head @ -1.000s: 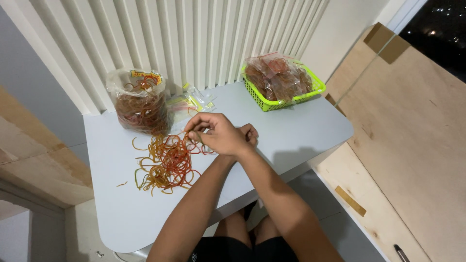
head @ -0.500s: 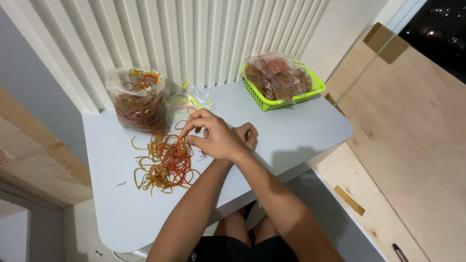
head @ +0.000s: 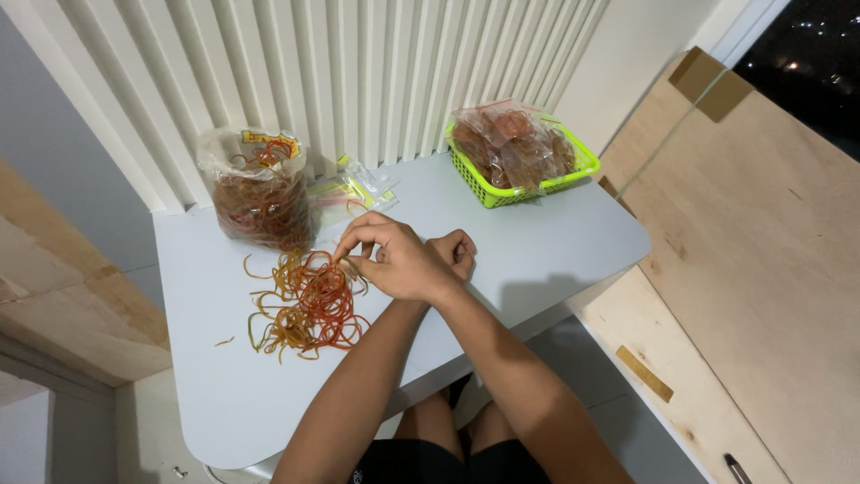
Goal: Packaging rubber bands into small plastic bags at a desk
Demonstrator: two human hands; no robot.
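Sat at the back left of the pale grey table (head: 224, 394), against the ribbed white wall (head: 358, 72): a clear plastic bag (head: 260, 193), upright, open at the top and stuffed nearly full with red, orange and yellow rubber bands. Lay just in front of that bag, loose on the tabletop: a tangled pile of rubber bands (head: 306, 300) in the same colours, with one stray bit off to its left. Lay flat just right of the big bag, near the wall: a few small clear packets (head: 354, 190) with yellow edging, contents too slight to tell. Hovered over the right edge of the pile: the left hand (head: 394, 260), fingers curled, thumb and forefinger pinched together on a thin strand at the edge of the heap. Tucked close behind it and mostly hidden: the right hand (head: 455, 251), loosely curled with knuckles showing; could not tell whether anything was held in it. Crossed at the wrists, both forearms, coming up from the near edge of the table. Stood at the back right corner, well apart from the hands: a bright green basket (head: 573, 175) of open plastic mesh, heaped above its rim with sealed clear bags of rubber bands (head: 511, 139). Leaned beside the table on the far right: a plywood board (head: 761, 260).
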